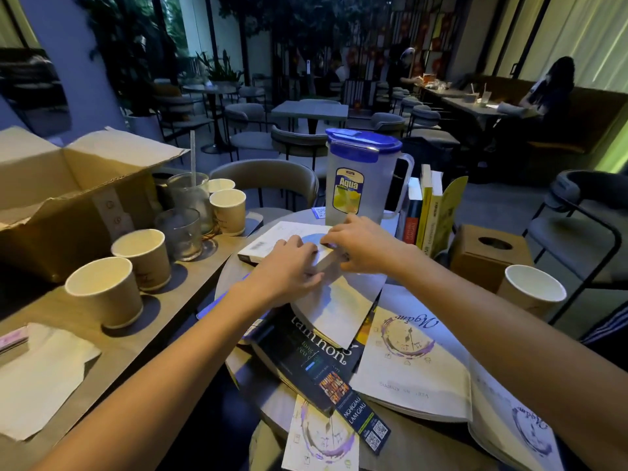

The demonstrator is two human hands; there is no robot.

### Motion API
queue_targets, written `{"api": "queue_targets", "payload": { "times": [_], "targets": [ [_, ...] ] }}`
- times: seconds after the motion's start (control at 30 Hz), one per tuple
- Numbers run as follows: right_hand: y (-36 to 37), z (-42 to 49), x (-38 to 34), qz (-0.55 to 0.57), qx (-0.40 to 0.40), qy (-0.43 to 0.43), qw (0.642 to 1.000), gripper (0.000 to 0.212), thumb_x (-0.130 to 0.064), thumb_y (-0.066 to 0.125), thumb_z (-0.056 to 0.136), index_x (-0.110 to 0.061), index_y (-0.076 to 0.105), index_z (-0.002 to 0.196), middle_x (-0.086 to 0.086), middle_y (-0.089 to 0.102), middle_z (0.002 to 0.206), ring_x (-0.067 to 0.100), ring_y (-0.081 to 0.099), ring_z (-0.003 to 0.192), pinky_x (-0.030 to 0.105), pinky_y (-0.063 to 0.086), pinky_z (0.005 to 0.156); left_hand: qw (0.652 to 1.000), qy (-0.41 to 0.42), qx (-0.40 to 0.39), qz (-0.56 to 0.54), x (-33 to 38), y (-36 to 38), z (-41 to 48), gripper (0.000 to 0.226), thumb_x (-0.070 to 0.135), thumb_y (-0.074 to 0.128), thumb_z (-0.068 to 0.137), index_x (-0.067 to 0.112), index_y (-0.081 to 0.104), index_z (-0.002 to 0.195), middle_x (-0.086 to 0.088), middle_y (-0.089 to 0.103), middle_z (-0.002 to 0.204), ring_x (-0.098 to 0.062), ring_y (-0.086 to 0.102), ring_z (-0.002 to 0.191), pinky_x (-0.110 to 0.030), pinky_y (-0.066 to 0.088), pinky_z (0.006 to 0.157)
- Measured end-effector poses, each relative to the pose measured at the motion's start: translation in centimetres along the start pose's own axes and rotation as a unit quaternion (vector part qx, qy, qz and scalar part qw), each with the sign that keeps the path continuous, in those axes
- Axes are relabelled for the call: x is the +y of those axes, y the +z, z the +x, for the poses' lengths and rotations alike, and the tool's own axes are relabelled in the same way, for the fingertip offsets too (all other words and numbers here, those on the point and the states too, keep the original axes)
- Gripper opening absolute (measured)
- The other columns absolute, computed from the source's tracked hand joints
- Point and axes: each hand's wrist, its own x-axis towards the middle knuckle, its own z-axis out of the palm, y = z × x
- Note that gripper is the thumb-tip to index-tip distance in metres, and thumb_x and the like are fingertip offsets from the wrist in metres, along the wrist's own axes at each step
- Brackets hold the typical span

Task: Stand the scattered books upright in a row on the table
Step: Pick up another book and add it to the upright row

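Observation:
Several books lie scattered on a small round table. A white book with a blue disc on its cover lies flat near the middle. My left hand and my right hand both grip its near edge. Beneath it lie a white-covered book, a dark book with white lettering, and a pale book printed with a purple clock. Three books stand upright in a row at the table's far right, beside the pitcher.
A clear pitcher with a blue lid stands just behind the white book. Paper cups, glasses and an open cardboard box fill the left table. A tissue box and another cup sit right. Bookmarks lie near me.

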Motion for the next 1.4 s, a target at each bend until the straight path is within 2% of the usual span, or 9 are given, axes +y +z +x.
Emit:
{"api": "queue_targets", "payload": {
  "times": [0.17,0.3,0.5,0.67,0.87,0.97,1.1,1.23,1.4],
  "targets": [
    [0.5,-0.4,0.4,0.039,0.026,0.005,0.999,0.033,-0.024,0.055,0.101,-0.025,0.059,0.134,-0.001,0.067,0.127,0.021,0.054,0.113,0.029,0.043,0.074,0.998,0.010,0.016,-0.052,-0.5,-0.1,-0.3,0.055,0.053,0.058,0.092,0.022,0.051,0.137,-0.006,0.052,0.123,-0.023,0.050,0.111,-0.036,0.044,0.089],
    [-0.3,-0.6,1.0,0.113,0.074,0.026,0.991,0.032,-0.019,0.064,0.097,-0.022,0.063,0.128,0.003,0.068,0.125,0.024,0.058,0.118,0.039,0.052,0.092,0.993,0.021,0.062,-0.097,-1.5,-1.2,-0.2,0.054,0.042,0.066,0.089,0.021,0.052,0.137,-0.003,0.054,0.126,-0.020,0.052,0.109,-0.032,0.045,0.088],
    [-3.3,-0.6,1.9,0.194,0.232,0.024,0.953,0.029,0.002,0.063,0.089,-0.008,0.065,0.116,0.013,0.069,0.113,0.028,0.062,0.108,0.042,0.052,0.095,0.958,0.049,0.277,-0.055,-0.7,-2.9,0.1,0.021,0.022,0.061,0.095,0.011,0.067,0.111,-0.007,0.062,0.100,-0.022,0.059,0.083,-0.031,0.046,0.064],
    [-8.2,-2.1,3.4,0.205,0.310,0.026,0.928,0.032,-0.007,0.058,0.087,0.001,0.066,0.117,0.019,0.070,0.112,0.034,0.062,0.105,0.040,0.050,0.091,0.920,0.084,0.372,-0.090,2.6,-7.0,1.4,0.016,0.020,0.064,0.089,0.008,0.062,0.101,-0.009,0.061,0.095,-0.029,0.057,0.074,-0.041,0.050,0.060],
    [-13.0,-5.9,6.1,0.179,0.269,0.003,0.946,0.029,-0.001,0.067,0.088,0.000,0.068,0.117,0.001,0.061,0.105,0.008,0.054,0.095,0.000,0.036,0.078,0.901,0.170,0.374,-0.141,8.3,-11.0,2.4,0.040,0.027,0.060,0.090,0.013,0.059,0.127,-0.009,0.066,0.106,-0.026,0.062,0.079,-0.038,0.054,0.066],
    [-13.2,-7.9,7.9,0.158,0.228,0.021,0.960,0.034,-0.001,0.069,0.089,-0.006,0.067,0.122,0.003,0.065,0.108,0.014,0.057,0.096,0.007,0.040,0.080,0.902,0.186,0.361,-0.150,10.2,-10.5,3.4,0.029,0.021,0.068,0.088,0.011,0.067,0.116,-0.008,0.066,0.107,-0.021,0.063,0.080,-0.041,0.056,0.069],
    [-12.6,-10.3,9.7,0.143,0.198,0.043,0.969,0.030,-0.003,0.072,0.089,-0.012,0.070,0.118,-0.003,0.063,0.103,0.019,0.059,0.097,0.034,0.049,0.082,0.906,0.197,0.329,-0.178,12.6,-8.6,4.3,0.029,0.017,0.073,0.086,0.010,0.067,0.113,-0.007,0.067,0.107,-0.020,0.062,0.089,-0.040,0.055,0.077],
    [-12.1,-12.1,10.8,0.145,0.158,0.082,0.973,0.030,0.003,0.070,0.087,-0.011,0.071,0.114,0.004,0.067,0.106,0.023,0.061,0.101,0.046,0.053,0.088,0.911,0.196,0.304,-0.197,14.8,-6.9,5.4,0.030,0.019,0.072,0.087,0.011,0.064,0.115,-0.005,0.066,0.109,-0.013,0.059,0.092,-0.028,0.054,0.080],
    [-11.5,-13.2,12.3,0.155,0.140,0.095,0.973,0.033,0.007,0.068,0.087,-0.012,0.070,0.115,0.005,0.067,0.108,0.022,0.062,0.102,0.048,0.053,0.090,0.916,0.185,0.285,-0.212,16.4,-6.0,6.8,0.031,0.022,0.071,0.089,0.012,0.064,0.117,-0.003,0.064,0.103,-0.008,0.056,0.084,-0.014,0.045,0.068]
  ]
}}
